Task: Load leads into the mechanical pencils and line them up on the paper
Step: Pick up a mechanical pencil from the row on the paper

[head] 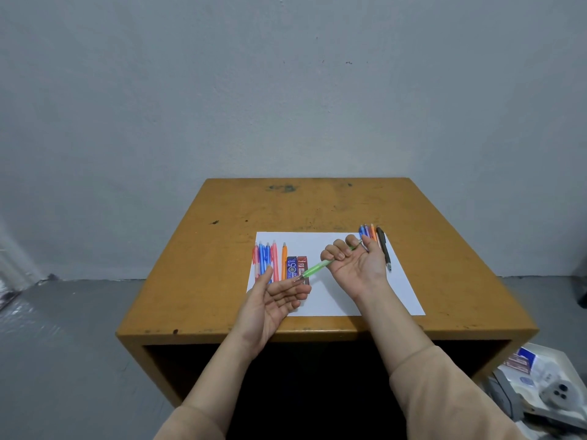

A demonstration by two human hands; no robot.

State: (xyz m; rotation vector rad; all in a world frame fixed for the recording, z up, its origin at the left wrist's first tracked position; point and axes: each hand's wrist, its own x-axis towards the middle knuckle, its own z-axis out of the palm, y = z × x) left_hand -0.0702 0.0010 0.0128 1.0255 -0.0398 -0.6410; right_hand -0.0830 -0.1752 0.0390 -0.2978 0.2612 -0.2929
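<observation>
Two palms up above the paper (365,296): right hand (355,265) with fingers curled round a green pencil (317,267), rear end half hidden between thumb and forefinger; left hand (273,300) loose and open, pencil tip just over its fingertips, contact impossible to tell. Beyond the left fingers, a row of pencils (270,258) and two lead cases (297,268), lower ends covered; past the right thumb, more pencils (373,235), partly hidden.
</observation>
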